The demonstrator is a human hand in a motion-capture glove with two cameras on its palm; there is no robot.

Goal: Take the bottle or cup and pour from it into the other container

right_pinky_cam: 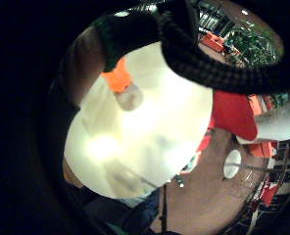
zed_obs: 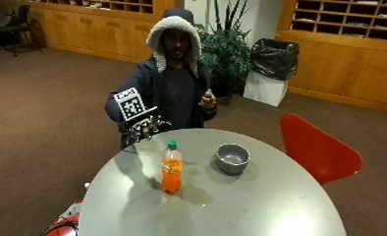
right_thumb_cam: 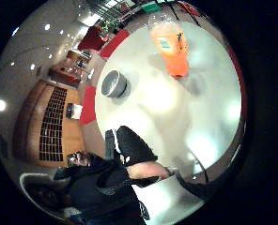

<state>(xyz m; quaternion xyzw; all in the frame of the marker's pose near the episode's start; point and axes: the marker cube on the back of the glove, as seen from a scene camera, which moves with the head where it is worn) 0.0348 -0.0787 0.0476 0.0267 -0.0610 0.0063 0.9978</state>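
Note:
A bottle of orange drink with a green cap [zed_obs: 171,168] stands upright on the round grey table [zed_obs: 259,206], left of centre. A grey bowl [zed_obs: 233,158] sits to its right, a short gap away. My gloved right hand [zed_obs: 143,126] hovers over the table's far left edge, behind the bottle and apart from it, fingers loosely curled and holding nothing. The thumb side palm view shows the bottle [right_thumb_cam: 171,47] and the bowl [right_thumb_cam: 113,84] on the table. In the little finger side palm view the bottle [right_pinky_cam: 121,83] stands small on the table top.
A red chair [zed_obs: 316,147] stands at the table's right. The person's bare left hand [zed_obs: 207,101] is raised at chest height, away from the table. Behind are a plant [zed_obs: 227,49], a bin with a black bag [zed_obs: 272,69] and wooden shelving.

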